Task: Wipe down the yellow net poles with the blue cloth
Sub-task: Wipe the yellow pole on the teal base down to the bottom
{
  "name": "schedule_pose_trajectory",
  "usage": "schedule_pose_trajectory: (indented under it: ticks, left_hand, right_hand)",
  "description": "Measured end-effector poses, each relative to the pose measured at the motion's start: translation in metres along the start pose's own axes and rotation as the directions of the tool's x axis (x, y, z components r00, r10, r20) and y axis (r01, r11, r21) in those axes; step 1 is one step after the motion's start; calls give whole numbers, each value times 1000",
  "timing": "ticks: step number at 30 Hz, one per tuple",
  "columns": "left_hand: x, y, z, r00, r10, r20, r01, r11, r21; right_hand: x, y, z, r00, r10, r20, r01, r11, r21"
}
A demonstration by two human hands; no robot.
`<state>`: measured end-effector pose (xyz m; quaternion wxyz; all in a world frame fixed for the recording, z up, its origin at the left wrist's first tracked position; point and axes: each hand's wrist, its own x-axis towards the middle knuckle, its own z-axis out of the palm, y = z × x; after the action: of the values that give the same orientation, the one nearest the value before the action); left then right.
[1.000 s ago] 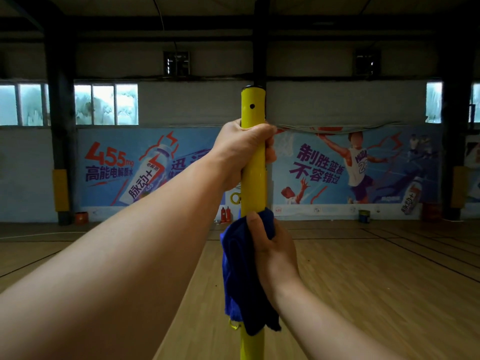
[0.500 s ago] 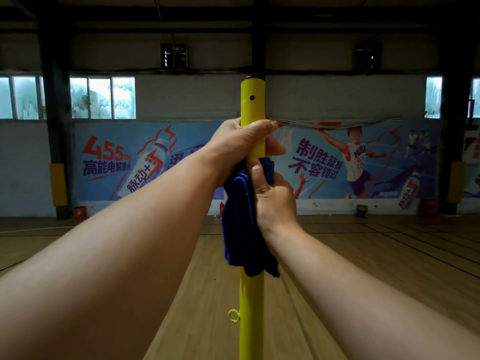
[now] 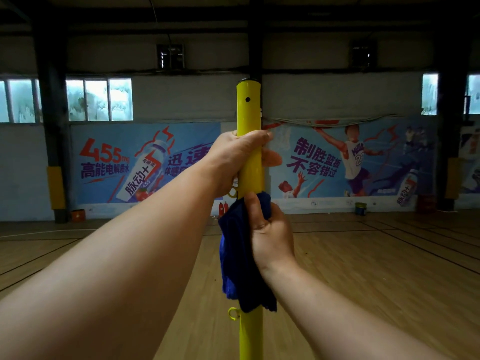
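A: Pole [image 3: 250, 162] first, from the head view: where is it, and who has hold of it?

B: It stands upright in the middle of the court. The left hand [image 3: 237, 158] is wrapped round it near the top, fingers curled to the far side. Just below, the right hand [image 3: 270, 229] is curled round the cloth [image 3: 235, 255], pressing it against the pole, thumb up along the front. The rest of the cloth hangs loose down the left side.

A: So how should the wipe go?

B: I'd keep the left hand firm as the anchor so the pole doesn't sway. Fold more cloth round the pole, since only part seems to bear on it. Slide in long strokes, and mind the hook [image 3: 233, 313] under the cloth: loose fabric could snag there. The top under the left hand likely needs its own pass.
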<state>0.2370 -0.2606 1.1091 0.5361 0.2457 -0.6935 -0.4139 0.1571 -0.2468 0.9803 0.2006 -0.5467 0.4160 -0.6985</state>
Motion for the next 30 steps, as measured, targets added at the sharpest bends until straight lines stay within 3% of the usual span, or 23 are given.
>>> schedule_pose_trajectory:
  ticks: [6, 11, 19, 23, 30]
  left_hand:
    - [1, 0, -4, 997, -8, 81, 16, 995, -94]
    - [-2, -8, -3, 994, -36, 99, 48, 991, -126]
    - [-12, -31, -5, 997, -57, 52, 54, 997, 56]
    - [-27, -53, -2, 996, -91, 20, 92, 996, -17]
    - [-34, -45, -2, 995, -77, 62, 79, 996, -36]
  right_hand:
    - [27, -32, -3, 998, -40, 58, 41, 999, -20]
    - [23, -21, -2, 998, -48, 47, 46, 998, 33]
    - [-5, 19, 4, 1000, 17, -19, -16, 997, 72]
    - [-18, 32, 3, 998, 51, -20, -51, 998, 26]
    - [-41, 48, -4, 996, 86, 37, -90, 991, 96]
